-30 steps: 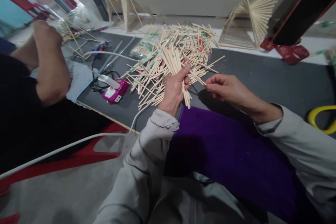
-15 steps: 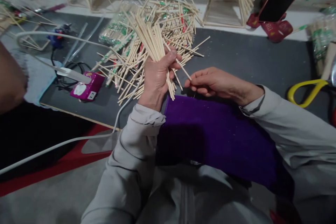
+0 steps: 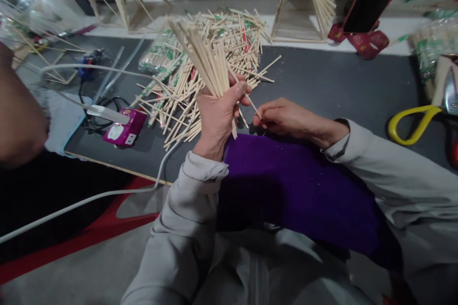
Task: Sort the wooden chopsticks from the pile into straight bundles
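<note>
My left hand (image 3: 220, 109) is wrapped round a bundle of pale wooden chopsticks (image 3: 211, 64), which fan out upward; a few lower ends stick out below the palm. Between the fingertips of my right hand (image 3: 282, 116) is the lower end of a single chopstick (image 3: 254, 105), whose upper part reaches to the left hand's fingers. Behind the bundle a heap of loose chopsticks (image 3: 179, 116) covers the table, some still in clear wrappers with green print. A purple cloth (image 3: 272, 186) lies below both hands, over the lap.
A magenta power strip (image 3: 125, 127) with a white cable stands left, near a blue glue gun (image 3: 86, 64). Stick frames (image 3: 304, 9) line the back. Yellow-handled scissors (image 3: 411, 128) and wrapped chopsticks (image 3: 432, 47) lie right. Another person's arm (image 3: 21, 109) enters at the left edge.
The whole view has shifted slightly, so table items sit a little lower. Both hands keep their holds, and the single chopstick stays between the right fingertips, nearer the bundle's lower end.
</note>
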Demonstrator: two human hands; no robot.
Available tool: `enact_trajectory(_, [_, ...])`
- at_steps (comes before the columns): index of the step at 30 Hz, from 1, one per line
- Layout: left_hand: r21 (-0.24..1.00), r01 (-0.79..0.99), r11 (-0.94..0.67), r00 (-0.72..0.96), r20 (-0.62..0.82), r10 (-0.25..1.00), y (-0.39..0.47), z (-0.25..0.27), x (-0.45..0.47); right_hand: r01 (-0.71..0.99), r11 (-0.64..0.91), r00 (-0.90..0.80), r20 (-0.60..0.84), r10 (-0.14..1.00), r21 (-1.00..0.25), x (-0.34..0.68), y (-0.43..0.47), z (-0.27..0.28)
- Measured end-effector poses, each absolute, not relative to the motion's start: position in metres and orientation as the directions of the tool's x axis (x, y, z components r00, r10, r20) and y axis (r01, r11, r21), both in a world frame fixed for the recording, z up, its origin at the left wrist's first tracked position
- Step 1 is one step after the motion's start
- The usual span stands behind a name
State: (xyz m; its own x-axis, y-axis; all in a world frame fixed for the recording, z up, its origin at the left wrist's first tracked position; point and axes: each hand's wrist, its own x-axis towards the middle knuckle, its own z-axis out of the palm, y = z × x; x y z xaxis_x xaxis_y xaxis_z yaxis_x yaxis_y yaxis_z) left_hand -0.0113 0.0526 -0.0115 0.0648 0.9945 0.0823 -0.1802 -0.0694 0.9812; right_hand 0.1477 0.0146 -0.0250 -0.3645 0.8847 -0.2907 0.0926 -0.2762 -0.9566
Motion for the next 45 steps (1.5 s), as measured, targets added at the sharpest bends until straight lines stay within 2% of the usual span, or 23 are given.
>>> enact_trajectory(4, [0.969,-0.235,-0.081,0.009,0.086,0.996,0.056,-0.008,-0.014,-0.02,-0.358,-0.376,-0.325,0.868,-0.933,0.144,0.013,-0.023])
enact_trajectory(7, [0.97,-0.225,-0.086,0.009,0.09,0.996,0.055,-0.007,-0.015,-0.065,-0.362,-0.351,-0.319,0.88,-0.93,0.139,0.012,-0.024])
enact_trajectory(16, [0.962,-0.179,-0.207,0.077,0.223,0.972,0.046,-0.009,-0.012,-0.055,-0.382,-0.338,-0.343,0.876,-0.922,0.136,0.011,-0.03])
enact_trajectory(20, [0.975,-0.169,-0.143,0.036,0.152,0.988,0.047,-0.008,-0.012,-0.087,-0.4,-0.333,-0.352,0.875,-0.912,0.134,0.011,-0.029])
enact_trajectory(25, [0.953,-0.293,-0.075,0.0,0.078,0.997,0.059,-0.009,-0.017,-0.197,-0.436,-0.315,-0.365,0.876,-0.878,0.133,0.008,-0.025])
enact_trajectory(29, [0.952,-0.306,0.006,0.01,-0.004,1.0,0.067,-0.012,-0.02,-0.21,-0.477,-0.342,-0.393,0.853,-0.853,0.14,0.008,-0.019])
enact_trajectory(32, [0.953,-0.301,0.026,0.023,-0.02,1.0,0.069,-0.013,-0.022,-0.221,-0.454,-0.385,-0.35,0.854,-0.863,0.147,0.01,-0.018])
enact_trajectory(38, [0.953,-0.287,0.1,0.062,-0.085,0.994,0.07,-0.014,-0.021,-0.023,-0.369,-0.417,-0.326,0.848,-0.929,0.149,0.01,-0.02])
enact_trajectory(43, [0.934,-0.299,0.194,0.126,-0.162,0.979,0.072,-0.014,-0.022,0.113,-0.131,-0.479,-0.169,0.861,-0.985,0.149,0.005,-0.02])
enact_trajectory(45, [0.927,-0.307,0.214,0.152,-0.174,0.973,0.072,-0.014,-0.022,0.133,-0.094,-0.519,-0.15,0.841,-0.987,0.152,0.004,-0.02])
